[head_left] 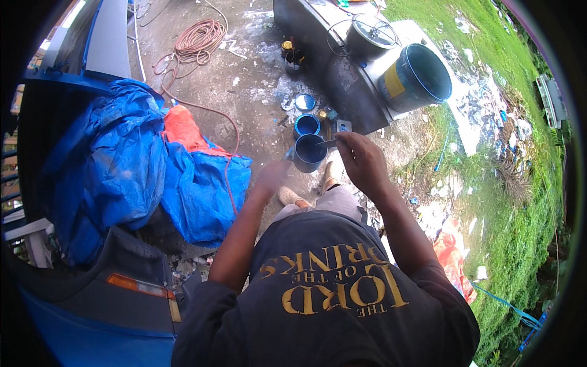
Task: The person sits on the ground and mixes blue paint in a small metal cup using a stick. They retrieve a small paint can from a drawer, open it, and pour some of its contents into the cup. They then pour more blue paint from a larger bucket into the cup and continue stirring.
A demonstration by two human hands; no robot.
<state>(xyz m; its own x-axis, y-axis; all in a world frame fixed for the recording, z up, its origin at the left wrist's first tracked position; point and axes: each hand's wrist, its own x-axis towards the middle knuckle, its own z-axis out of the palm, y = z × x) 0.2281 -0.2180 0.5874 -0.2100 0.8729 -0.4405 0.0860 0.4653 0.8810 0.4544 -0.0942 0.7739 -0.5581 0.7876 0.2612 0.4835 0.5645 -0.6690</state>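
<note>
A grey-blue cup (309,160) with dark blue liquid inside is in front of me, above my shoes. My right hand (362,160) pinches the end of a flat dark stirring stick (327,144), whose other end dips into the cup. Close to the cup's left side is my left hand (273,178), smeared by motion; I cannot tell whether it touches the cup. Just beyond stands an open can of blue paint (307,125). A blue-smeared lid (305,102) lies farther off on the ground.
Left, a crumpled blue tarp (122,165) lies above a blue vehicle's corner (104,312). A coiled reddish hose (200,41) trails across the concrete. To the right, a large bucket (422,76) and a lidded pot (372,37) stand by a long dark box (333,61); litter covers the grass.
</note>
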